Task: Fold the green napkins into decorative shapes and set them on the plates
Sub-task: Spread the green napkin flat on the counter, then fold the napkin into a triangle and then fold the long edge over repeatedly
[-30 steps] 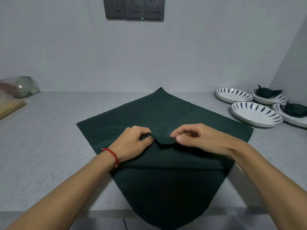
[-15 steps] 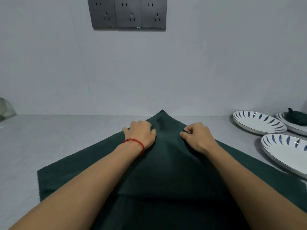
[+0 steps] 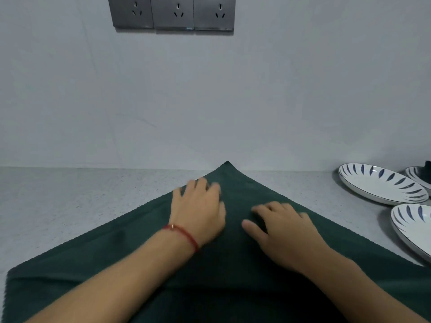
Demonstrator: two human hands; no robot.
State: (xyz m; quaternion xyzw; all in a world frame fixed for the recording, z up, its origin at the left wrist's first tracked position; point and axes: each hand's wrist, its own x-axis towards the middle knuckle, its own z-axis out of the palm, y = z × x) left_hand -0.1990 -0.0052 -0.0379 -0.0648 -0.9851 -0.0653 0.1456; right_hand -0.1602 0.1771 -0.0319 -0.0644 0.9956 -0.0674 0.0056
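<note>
Two plates (image 3: 382, 186) at your right look bare, so much remains. Your left hand (image 3: 198, 207) and right hand (image 3: 281, 228) press flat, gripping nothing, on the green napkin (image 3: 98, 257) folded into a triangle on the counter (image 3: 70, 197).

Dim, even light; motion-blurred left hand (image 3: 198, 210)

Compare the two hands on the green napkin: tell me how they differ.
The left hand wears a red string bracelet at the wrist; the right hand shows none. The left hand lies farther up the green napkin, nearer its far corner; the right hand sits lower. The left is more motion-blurred. Both rest palm-down, fingers spread, on the cloth.
</note>
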